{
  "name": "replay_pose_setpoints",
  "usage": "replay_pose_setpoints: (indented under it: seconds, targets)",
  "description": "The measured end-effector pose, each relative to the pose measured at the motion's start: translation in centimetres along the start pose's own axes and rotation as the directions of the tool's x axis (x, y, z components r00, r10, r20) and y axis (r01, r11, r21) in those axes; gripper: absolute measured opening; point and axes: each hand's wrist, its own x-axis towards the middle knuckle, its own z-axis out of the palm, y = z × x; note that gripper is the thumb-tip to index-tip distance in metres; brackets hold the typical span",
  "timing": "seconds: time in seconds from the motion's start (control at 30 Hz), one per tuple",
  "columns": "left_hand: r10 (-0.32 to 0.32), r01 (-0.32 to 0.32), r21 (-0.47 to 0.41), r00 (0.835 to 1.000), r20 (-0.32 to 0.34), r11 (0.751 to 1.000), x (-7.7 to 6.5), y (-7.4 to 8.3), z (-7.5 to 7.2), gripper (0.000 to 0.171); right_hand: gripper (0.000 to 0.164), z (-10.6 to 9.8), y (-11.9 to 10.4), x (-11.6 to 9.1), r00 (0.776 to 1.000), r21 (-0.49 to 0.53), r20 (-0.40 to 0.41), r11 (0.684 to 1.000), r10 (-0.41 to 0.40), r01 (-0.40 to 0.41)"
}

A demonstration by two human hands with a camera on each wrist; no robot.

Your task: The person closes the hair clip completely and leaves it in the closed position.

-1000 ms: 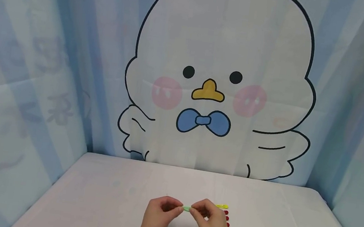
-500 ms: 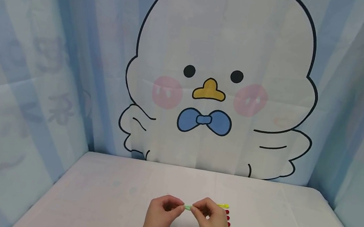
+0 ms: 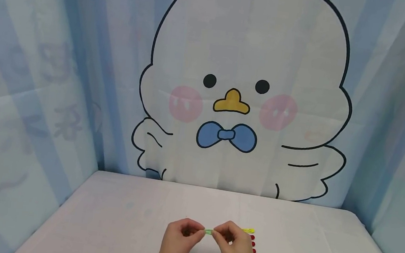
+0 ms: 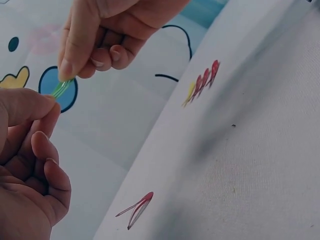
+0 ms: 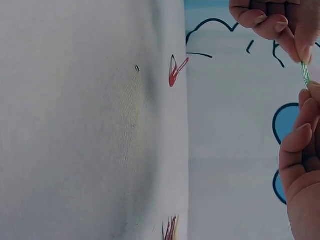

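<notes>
Above the table, my left hand [image 3: 178,241] and my right hand [image 3: 238,251] each pinch one end of a small green snap hair clip [image 3: 208,231] between thumb and index finger. Its middle shows between the fingertips, and both ends are covered. The left wrist view shows the same green strip slanting from one hand to the other, the other fingers of both hands curled. A red snap hair clip [image 4: 145,199] lies on the table with its two arms spread apart; in the head view it is hidden.
To the right, partly behind my right hand, a yellow hair clip [image 3: 249,230] and several red hair clips [image 3: 253,244] lie in a row on the white table [image 3: 130,219]. A curtain printed with a white chick [image 3: 250,48] hangs behind the table.
</notes>
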Motion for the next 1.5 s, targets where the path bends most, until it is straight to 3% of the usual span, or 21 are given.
replay_pose_setpoints:
  seconds: [0.43,0.87,1.1,1.5]
  targets:
    - [-0.04,0.04,-0.049,0.999,0.008,0.998,0.5,-0.4,-0.1,0.012,0.013,-0.2,-0.2,0.3,0.997,-0.066,0.068,0.997,0.044,-0.04]
    - [-0.055,0.058,-0.077,0.998,0.041,0.995,0.5,-0.1,-0.6,0.014,0.02,-0.2,0.1,0.1,0.99,-0.144,0.096,0.982,-0.108,0.121]
    - [-0.053,0.058,-0.076,0.997,0.059,0.995,0.5,-0.1,-0.7,0.014,0.02,-0.3,0.4,0.2,0.987,-0.136,0.107,0.981,-0.121,0.135]
    - [0.0,0.002,-0.019,0.994,0.106,1.0,0.6,0.0,-1.2,0.016,0.019,-0.6,0.5,0.4,0.981,-0.106,0.122,0.981,-0.15,0.163]
